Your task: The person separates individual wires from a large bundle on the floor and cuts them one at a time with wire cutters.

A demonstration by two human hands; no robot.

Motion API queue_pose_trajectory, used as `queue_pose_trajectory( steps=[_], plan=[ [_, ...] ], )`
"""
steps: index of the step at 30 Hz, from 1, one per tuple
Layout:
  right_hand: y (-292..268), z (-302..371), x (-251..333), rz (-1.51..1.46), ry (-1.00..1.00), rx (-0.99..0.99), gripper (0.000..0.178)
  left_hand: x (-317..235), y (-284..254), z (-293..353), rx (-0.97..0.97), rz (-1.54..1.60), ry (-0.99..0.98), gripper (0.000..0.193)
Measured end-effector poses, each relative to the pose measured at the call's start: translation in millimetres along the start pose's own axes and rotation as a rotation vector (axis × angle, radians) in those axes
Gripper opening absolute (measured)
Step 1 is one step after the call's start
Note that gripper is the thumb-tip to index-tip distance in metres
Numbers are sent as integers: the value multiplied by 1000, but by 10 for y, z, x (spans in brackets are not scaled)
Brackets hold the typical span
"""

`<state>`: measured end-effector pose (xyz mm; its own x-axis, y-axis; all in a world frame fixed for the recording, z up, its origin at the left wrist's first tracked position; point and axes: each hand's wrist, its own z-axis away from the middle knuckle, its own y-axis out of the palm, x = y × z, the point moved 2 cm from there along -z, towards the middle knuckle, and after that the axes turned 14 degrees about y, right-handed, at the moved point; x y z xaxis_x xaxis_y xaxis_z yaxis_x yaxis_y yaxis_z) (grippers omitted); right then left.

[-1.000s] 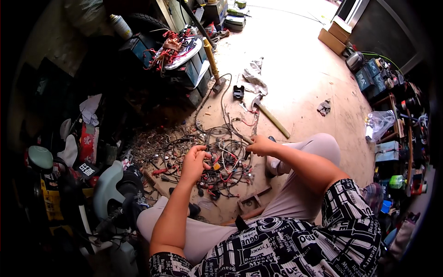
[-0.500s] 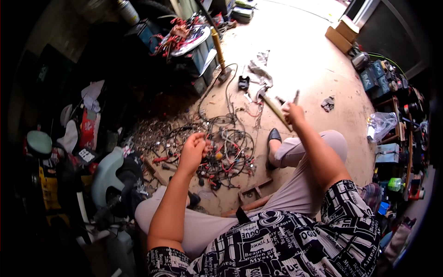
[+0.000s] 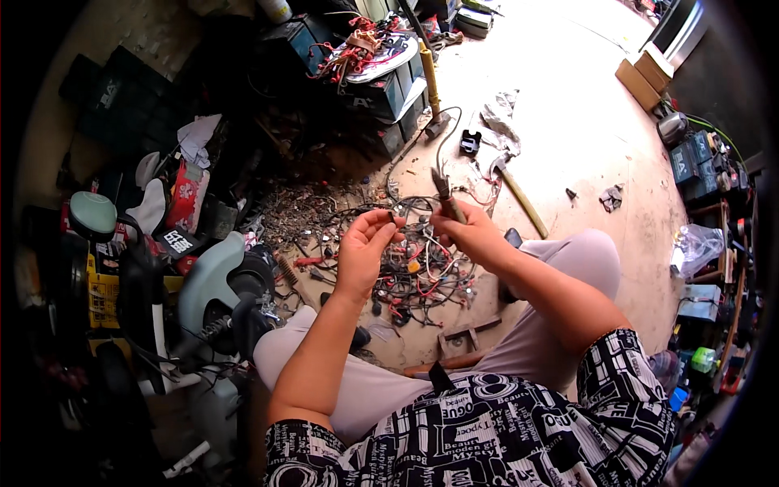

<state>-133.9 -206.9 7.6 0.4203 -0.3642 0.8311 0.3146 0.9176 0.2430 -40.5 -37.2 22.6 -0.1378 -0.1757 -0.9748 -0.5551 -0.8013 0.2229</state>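
wire: thin black wire (image 3: 403, 213), light, limp; pinch near its end
left hand (image 3: 363, 247): fingertips pinched on wire
right hand (image 3: 473, 235): fist closed round pliers (image 3: 443, 191)

A person sits on the floor (image 3: 584, 122), both hands raised over a tangle of wires (image 3: 414, 272). The left hand (image 3: 363, 247) pinches a thin dark wire (image 3: 406, 204) between its fingers (image 3: 388, 221). The right hand (image 3: 471, 235) grips what looks like a pair of pliers (image 3: 445, 193), its tip pointing away and close to the wire. A wooden-handled hammer (image 3: 519, 195) lies on the floor to the far right, and a pale green scooter (image 3: 203, 284) stands to the left
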Motion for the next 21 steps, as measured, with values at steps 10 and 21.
queue_pose_trajectory(
  steps=[10, 21],
  plan=[
    [156, -86, -112, -128, 199, -121, 8, -211, -27, -11, -62, 196, 157, 15],
    [378, 19, 31, 297, -95, -102, 34, 44, -26, 28, -68, 83, 47, 16]
  ],
)
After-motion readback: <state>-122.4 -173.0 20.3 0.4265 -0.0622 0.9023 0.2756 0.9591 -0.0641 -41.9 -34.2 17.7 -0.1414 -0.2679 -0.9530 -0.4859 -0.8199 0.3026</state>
